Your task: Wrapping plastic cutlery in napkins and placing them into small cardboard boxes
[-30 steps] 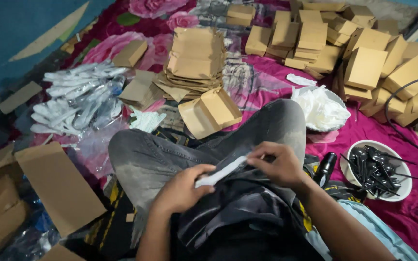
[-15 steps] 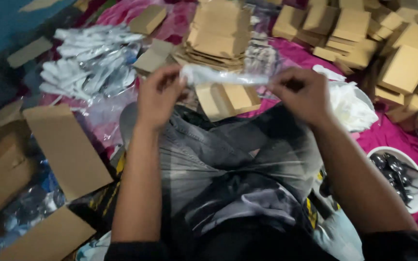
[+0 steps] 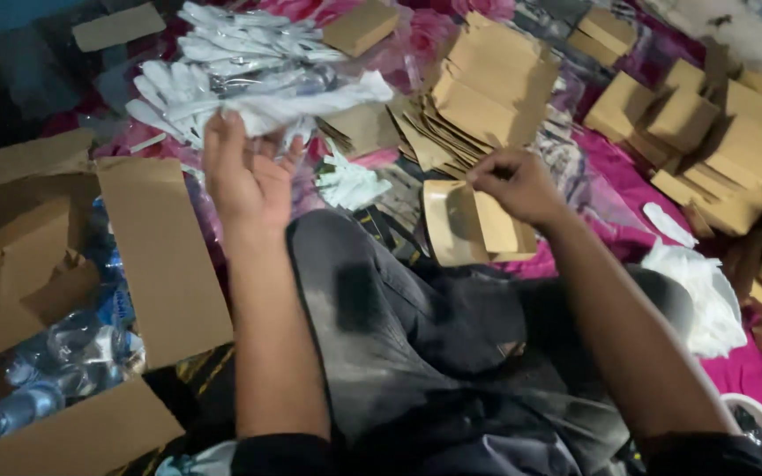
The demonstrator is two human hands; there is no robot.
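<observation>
Left hand holding white packet (raised), right hand on box

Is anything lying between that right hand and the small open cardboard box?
Nothing visible. The right hand already rests its fingers on the box, which sits against the knee. The left hand holds a white packet apart.

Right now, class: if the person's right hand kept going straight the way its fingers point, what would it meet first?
The right hand points forward and left, over the open small brown box. Straight on, it would probably meet the stack of flat brown cartons first, though depth is hard to judge from this view.
</observation>
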